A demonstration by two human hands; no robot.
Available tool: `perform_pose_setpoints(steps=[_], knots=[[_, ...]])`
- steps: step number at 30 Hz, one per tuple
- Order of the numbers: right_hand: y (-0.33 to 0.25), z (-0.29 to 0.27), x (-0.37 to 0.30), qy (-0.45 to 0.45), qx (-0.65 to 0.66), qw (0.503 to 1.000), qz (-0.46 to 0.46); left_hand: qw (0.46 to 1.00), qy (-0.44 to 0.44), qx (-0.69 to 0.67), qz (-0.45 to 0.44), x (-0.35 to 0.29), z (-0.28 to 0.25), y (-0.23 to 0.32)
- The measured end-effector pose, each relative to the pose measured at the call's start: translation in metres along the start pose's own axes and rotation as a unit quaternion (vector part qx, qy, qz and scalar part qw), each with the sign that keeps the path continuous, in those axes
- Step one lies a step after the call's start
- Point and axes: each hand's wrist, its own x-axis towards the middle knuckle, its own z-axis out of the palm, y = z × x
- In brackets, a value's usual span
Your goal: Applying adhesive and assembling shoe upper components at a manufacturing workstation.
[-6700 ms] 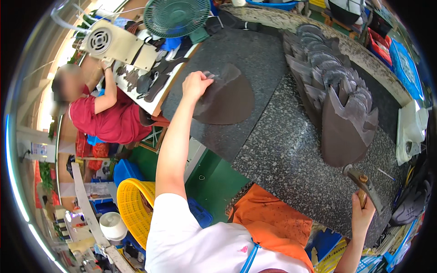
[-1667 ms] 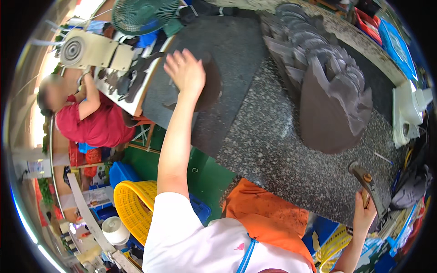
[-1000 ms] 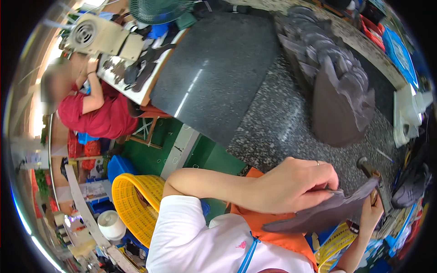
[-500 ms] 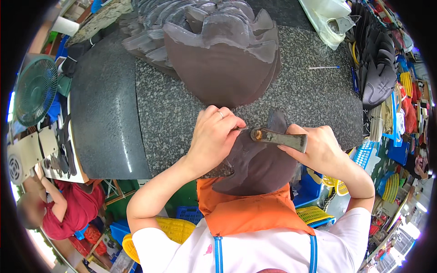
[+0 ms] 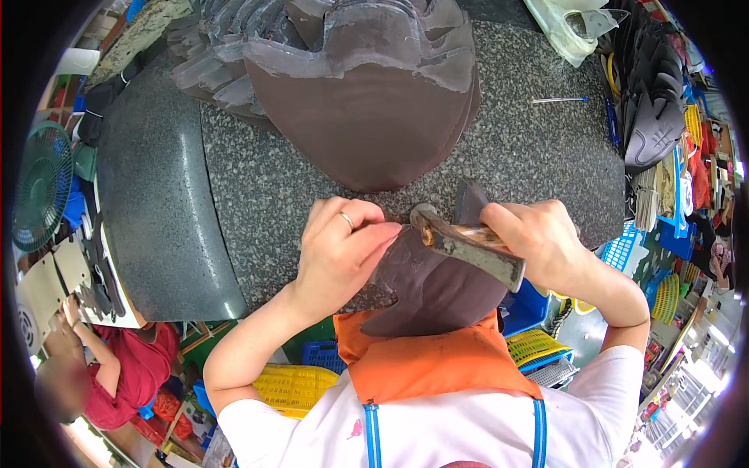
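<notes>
A dark brown shoe-upper piece (image 5: pixel 449 292), leather-like with curved edges, lies at the table's near edge and overhangs toward my orange apron. My left hand (image 5: pixel 335 249), ringed, has thumb and fingers pressed together at the piece's upper left edge. In my right hand (image 5: pixel 546 246) is a hammer (image 5: pixel 480 259), gripped by its wooden handle close to the metal head. The hammer's round face hovers beside my left fingertips, over the upper part of the piece. Just beyond both hands sits a large stack of similar brown pieces (image 5: pixel 363 129) with greyish, scuffed edges.
The speckled stone tabletop (image 5: pixel 538 156) carries a pen (image 5: pixel 559 100) on its right. A dark curved sheet (image 5: pixel 160 195) covers the left side. More dark pieces (image 5: pixel 654 132) are stacked at far right. A co-worker in a red shirt (image 5: pixel 140 366) is at the lower left, near a green fan (image 5: pixel 43 187).
The hammer head has tilted, showing more of its handle, and its face has shifted slightly left and up. My left hand has moved left and a little down. The whole view has shifted slightly.
</notes>
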Motion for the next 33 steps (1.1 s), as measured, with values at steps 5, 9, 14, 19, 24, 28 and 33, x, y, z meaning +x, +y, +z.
perform_pose_setpoints(steps=[5, 9, 14, 19, 24, 28, 33], knots=[[-0.005, 0.000, 0.006, 0.010, 0.034, 0.999, -0.004, 0.985, 0.022, 0.101, 0.137, -0.004, 0.005, 0.010], [-0.006, 0.003, 0.009, -0.021, -0.003, 1.000, 0.004, 0.997, 0.031, 0.060, 0.047, -0.013, -0.001, 0.008], [-0.006, -0.001, 0.011, 0.013, 0.032, 0.999, -0.012, 0.984, 0.042, 0.136, 0.111, -0.019, 0.007, 0.016], [-0.008, -0.010, 0.009, -0.076, 0.013, 0.997, 0.012, 0.963, -0.050, 0.265, 0.005, -0.011, -0.023, 0.032], [-0.004, -0.009, -0.014, -0.056, 0.087, 0.994, 0.028, 0.987, -0.001, 0.160, -0.021, -0.002, 0.005, 0.028], [-0.001, -0.009, -0.017, -0.036, 0.089, 0.994, 0.044, 0.994, 0.065, 0.065, -0.057, 0.014, 0.014, 0.013], [0.002, -0.014, -0.002, 0.016, 0.088, 0.996, 0.029, 0.985, 0.014, 0.143, 0.100, 0.004, 0.000, 0.009]])
